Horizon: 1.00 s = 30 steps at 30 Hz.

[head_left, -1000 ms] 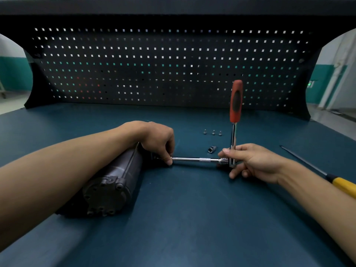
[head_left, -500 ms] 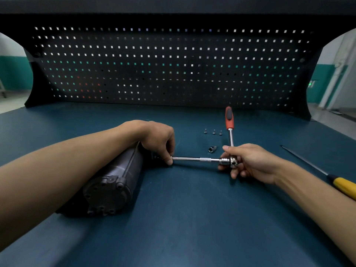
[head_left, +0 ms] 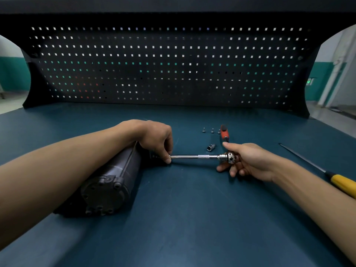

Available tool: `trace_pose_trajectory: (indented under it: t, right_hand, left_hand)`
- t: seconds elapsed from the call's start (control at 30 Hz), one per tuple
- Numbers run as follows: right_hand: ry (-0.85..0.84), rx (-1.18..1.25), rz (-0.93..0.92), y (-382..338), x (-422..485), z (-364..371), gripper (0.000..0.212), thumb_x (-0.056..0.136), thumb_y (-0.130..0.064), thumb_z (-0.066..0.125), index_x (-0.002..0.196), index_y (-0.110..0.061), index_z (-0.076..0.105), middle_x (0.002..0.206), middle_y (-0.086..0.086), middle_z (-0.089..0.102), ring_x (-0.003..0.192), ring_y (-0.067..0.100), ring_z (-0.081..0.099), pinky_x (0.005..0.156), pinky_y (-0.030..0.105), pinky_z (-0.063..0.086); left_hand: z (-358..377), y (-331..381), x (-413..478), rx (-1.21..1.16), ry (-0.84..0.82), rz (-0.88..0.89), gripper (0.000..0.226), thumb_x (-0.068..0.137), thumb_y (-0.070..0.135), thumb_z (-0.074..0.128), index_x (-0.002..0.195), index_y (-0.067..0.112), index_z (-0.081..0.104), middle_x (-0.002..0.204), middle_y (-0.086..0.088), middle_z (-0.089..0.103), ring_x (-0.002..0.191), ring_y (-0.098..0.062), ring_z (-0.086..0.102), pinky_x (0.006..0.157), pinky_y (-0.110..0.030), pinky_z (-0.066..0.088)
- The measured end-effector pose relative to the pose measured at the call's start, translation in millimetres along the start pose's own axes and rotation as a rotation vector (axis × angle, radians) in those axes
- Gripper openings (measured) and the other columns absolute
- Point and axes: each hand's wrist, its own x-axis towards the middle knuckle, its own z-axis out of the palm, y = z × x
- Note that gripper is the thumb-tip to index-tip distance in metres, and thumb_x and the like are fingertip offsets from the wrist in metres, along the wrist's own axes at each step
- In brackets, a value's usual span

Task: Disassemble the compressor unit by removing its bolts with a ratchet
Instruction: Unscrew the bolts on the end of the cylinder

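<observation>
A black cylindrical compressor unit (head_left: 107,182) lies on its side on the blue bench, its bolted end cap facing me. My left hand (head_left: 154,137) rests over its far end and pinches the tip of a chrome extension bar (head_left: 194,156) where it meets the unit. My right hand (head_left: 248,160) grips the ratchet head (head_left: 227,157) at the bar's other end. The ratchet's red handle (head_left: 224,132) lies low, pointing away from me. Three removed bolts (head_left: 212,130) stand in a row just left of the handle.
A loose socket (head_left: 211,147) lies between the bolts and the bar. A yellow-handled screwdriver (head_left: 342,183) lies at the right, shaft pointing away. A black pegboard (head_left: 173,70) closes the back of the bench (head_left: 192,218).
The ratchet handle has swung from upright down and away from me, toward the pegboard. My right hand turned with it. The left hand and compressor stayed still.
</observation>
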Motion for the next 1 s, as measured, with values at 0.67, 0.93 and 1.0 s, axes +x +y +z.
trace_pose_trajectory:
  t: [0.67, 0.93, 1.0]
  right_hand:
    - [-0.058, 0.045, -0.095, 1.7, -6.7, -6.7, 0.041, 0.083, -0.046, 0.066, 0.1, -0.008, 0.063, 0.077, 0.014, 0.071, 0.049, 0.013, 0.056, 0.041, 0.019, 0.044]
    - [-0.026, 0.048, -0.295, 3.6, -7.7, -9.1, 0.026, 0.071, -0.031, 0.076, 0.095, -0.022, 0.077, 0.079, 0.001, 0.069, 0.068, 0.022, 0.07, 0.051, 0.023, 0.054]
    - [-0.013, -0.007, -0.366, 4.0, -8.1, -7.5, 0.015, 0.075, -0.028, 0.076, 0.089, -0.026, 0.079, 0.084, 0.001, 0.074, 0.073, 0.018, 0.072, 0.058, 0.022, 0.055]
  left_hand:
    - [-4.2, 7.9, -3.0, 0.02, -0.081, -0.041, 0.023, 0.075, 0.059, 0.076, 0.088, 0.04, 0.072, 0.073, 0.03, 0.067, 0.064, 0.015, 0.058, 0.067, -0.023, 0.044]
    - [-4.1, 6.7, -2.5, 0.047, -0.071, -0.026, 0.022, 0.079, 0.062, 0.071, 0.088, 0.042, 0.07, 0.065, 0.032, 0.064, 0.06, 0.018, 0.054, 0.062, -0.024, 0.039]
    - [-3.8, 6.2, -2.0, 0.048, -0.069, -0.025, 0.023, 0.08, 0.061, 0.071, 0.09, 0.041, 0.071, 0.065, 0.035, 0.062, 0.06, 0.018, 0.054, 0.063, -0.024, 0.039]
